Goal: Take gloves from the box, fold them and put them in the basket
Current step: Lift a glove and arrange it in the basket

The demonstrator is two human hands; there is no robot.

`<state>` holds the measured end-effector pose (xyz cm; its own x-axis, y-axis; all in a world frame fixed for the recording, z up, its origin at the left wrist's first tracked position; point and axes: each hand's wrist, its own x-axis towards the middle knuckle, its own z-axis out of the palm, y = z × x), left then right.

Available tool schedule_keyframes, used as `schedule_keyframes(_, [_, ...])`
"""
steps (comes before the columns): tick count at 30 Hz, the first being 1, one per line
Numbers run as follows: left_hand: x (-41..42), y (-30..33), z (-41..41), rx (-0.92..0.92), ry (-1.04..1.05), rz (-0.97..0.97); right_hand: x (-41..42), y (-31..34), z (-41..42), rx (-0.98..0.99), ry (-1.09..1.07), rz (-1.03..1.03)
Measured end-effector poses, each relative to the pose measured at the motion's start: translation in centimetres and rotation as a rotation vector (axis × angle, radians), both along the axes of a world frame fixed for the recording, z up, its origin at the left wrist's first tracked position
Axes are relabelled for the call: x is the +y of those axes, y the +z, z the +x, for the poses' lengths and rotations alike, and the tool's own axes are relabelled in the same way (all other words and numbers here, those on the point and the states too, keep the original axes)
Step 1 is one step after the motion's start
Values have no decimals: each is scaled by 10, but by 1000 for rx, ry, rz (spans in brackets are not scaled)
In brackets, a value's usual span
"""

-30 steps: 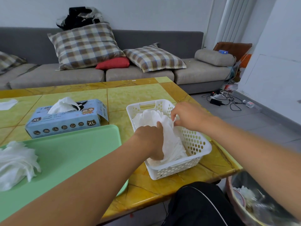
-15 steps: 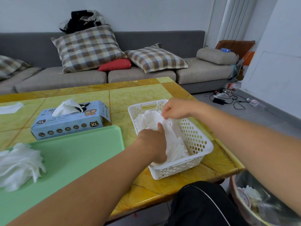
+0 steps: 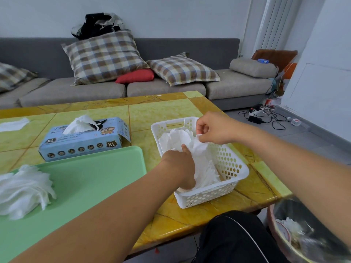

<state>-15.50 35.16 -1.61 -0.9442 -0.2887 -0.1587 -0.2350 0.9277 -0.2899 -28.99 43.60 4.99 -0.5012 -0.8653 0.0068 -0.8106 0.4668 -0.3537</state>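
Gloves [image 3: 201, 158], white and thin, are lying crumpled inside the white perforated basket [image 3: 230, 164], which is sitting on the yellow tabletop [image 3: 157, 112]. The right hand [image 3: 214, 130] is hovering over the basket's far rim, its grip pinching an upper edge of the glove material between thumb and curled fingers. Just below and nearer than that grip, the left hand [image 3: 180, 166] is reaching down into the basket, its thumb lying on the white material and its fingers tucked under or behind the gloves at the near end; whether they are curling round the material cannot be told, since the fingers are hidden by the back of the hand.

Away from the left grip on its outer side, the blue box [image 3: 81, 143] marked XL is standing on the tabletop with a white glove poking from its top slot and its end flap hanging open toward the basket. Nearer than the box, a green tray [image 3: 91, 179] is covering the near part of the tabletop, its corner lying just beside the left wrist. On the tray's far-left part, well apart from both grips, a loose pile of white gloves [image 3: 22, 188] is resting. Beyond the tabletop a grey sofa [image 3: 171, 88] is carrying checked cushions [image 3: 104, 56] and a red one [image 3: 136, 76]. Below the right forearm a lined bin [image 3: 303, 230] is standing on the floor.
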Motion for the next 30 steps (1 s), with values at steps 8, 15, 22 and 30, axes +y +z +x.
schedule_keyframes(8, [0, 5, -3, -4, 20, 50, -19, -10, -9, 63, -55, 235])
schedule_keyframes(15, [-6, 4, -7, 6, -24, 62, -34, -21, -12, 226, -45, 259])
schedule_keyframes(22, [-18, 24, -1, 121, -26, 202, -29, -20, -1, 232, -171, 55])
schedule_keyframes(30, [-36, 43, 11, 71, 82, 58, -44, -3, 48, 90, 139, 483])
